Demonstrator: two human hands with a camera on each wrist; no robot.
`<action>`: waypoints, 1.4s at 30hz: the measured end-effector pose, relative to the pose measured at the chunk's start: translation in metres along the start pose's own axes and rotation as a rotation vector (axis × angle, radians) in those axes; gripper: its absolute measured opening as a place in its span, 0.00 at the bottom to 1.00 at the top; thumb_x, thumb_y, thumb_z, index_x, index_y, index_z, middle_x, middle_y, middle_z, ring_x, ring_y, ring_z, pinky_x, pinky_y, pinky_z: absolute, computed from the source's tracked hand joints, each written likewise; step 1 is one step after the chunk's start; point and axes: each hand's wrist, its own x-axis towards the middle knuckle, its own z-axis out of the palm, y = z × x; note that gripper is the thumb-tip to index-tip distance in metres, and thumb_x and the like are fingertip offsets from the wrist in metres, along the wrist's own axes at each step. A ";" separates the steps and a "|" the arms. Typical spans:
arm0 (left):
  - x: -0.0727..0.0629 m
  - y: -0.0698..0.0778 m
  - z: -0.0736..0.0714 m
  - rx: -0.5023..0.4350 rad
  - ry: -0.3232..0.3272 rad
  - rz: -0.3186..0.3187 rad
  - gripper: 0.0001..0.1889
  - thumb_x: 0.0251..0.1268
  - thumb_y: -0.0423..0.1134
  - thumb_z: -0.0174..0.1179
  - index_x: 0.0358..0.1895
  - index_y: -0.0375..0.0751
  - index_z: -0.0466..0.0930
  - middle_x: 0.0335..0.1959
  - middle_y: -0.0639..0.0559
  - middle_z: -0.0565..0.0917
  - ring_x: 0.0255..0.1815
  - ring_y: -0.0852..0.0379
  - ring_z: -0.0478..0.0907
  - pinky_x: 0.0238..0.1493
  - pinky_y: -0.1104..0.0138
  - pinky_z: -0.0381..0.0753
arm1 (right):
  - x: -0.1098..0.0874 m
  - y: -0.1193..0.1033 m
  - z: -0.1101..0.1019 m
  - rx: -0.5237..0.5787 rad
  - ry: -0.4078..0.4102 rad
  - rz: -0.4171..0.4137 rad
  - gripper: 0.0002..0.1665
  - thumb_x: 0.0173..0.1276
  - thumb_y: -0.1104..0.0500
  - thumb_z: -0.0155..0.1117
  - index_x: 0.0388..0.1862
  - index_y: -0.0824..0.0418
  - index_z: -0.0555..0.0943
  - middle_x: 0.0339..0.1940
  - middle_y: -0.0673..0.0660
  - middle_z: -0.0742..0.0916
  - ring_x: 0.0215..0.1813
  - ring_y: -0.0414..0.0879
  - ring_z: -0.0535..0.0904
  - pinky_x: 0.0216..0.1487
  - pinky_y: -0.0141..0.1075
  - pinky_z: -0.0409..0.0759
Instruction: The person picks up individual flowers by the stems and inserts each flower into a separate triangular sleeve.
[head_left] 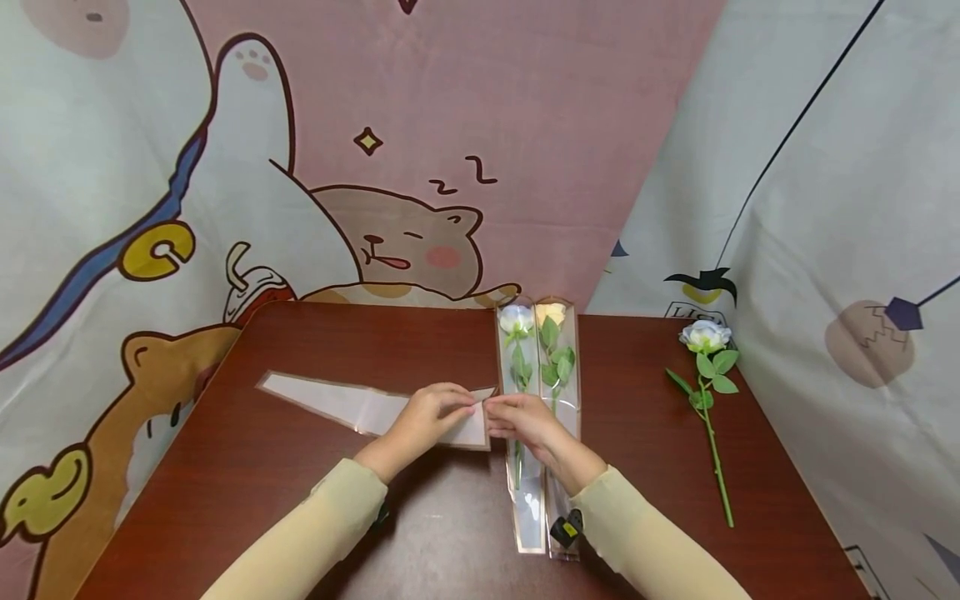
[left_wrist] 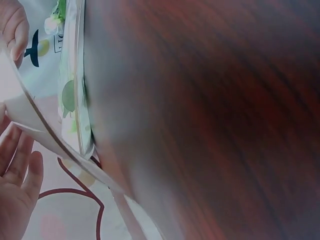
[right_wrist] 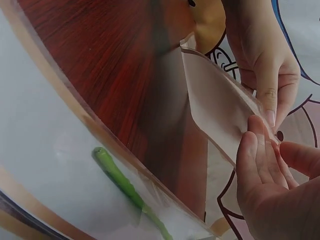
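A long, tapering white flower sleeve point(head_left: 322, 398) with a tan border lies crosswise, its narrow end to the left and its wide end between my hands. My left hand point(head_left: 423, 421) pinches the wide end, thumb on top. At the right-hand edge of that end, my right hand point(head_left: 528, 423) holds the sleeve's mouth between thumb and fingers. In the right wrist view the sleeve point(right_wrist: 215, 92) is lifted at this end, with the left hand point(right_wrist: 270, 75) beyond it. The left wrist view shows its curved edge close to the left hand point(left_wrist: 20, 180).
Two sleeved roses, one whitish-blue point(head_left: 516, 321) and one yellow point(head_left: 551, 315), lie side by side under my right forearm. An unwrapped white rose point(head_left: 707, 336) with a green stem lies on the right of the brown table point(head_left: 637, 500). A cartoon-print cloth point(head_left: 570, 125) hangs behind.
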 end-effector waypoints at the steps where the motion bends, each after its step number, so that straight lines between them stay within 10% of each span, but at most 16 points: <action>1: 0.000 0.000 0.000 0.002 0.004 0.005 0.07 0.60 0.41 0.64 0.40 0.46 0.87 0.41 0.55 0.84 0.47 0.59 0.80 0.54 0.65 0.79 | -0.001 0.000 0.000 -0.004 0.003 -0.004 0.20 0.67 0.65 0.58 0.53 0.80 0.73 0.34 0.57 0.88 0.32 0.40 0.84 0.43 0.36 0.85; 42: -0.002 0.003 0.001 0.097 0.197 0.127 0.03 0.60 0.38 0.65 0.34 0.46 0.86 0.36 0.57 0.85 0.42 0.60 0.80 0.48 0.67 0.79 | -0.006 0.006 0.001 -0.104 0.086 -0.066 0.17 0.65 0.63 0.60 0.44 0.78 0.78 0.19 0.49 0.83 0.22 0.38 0.80 0.29 0.29 0.82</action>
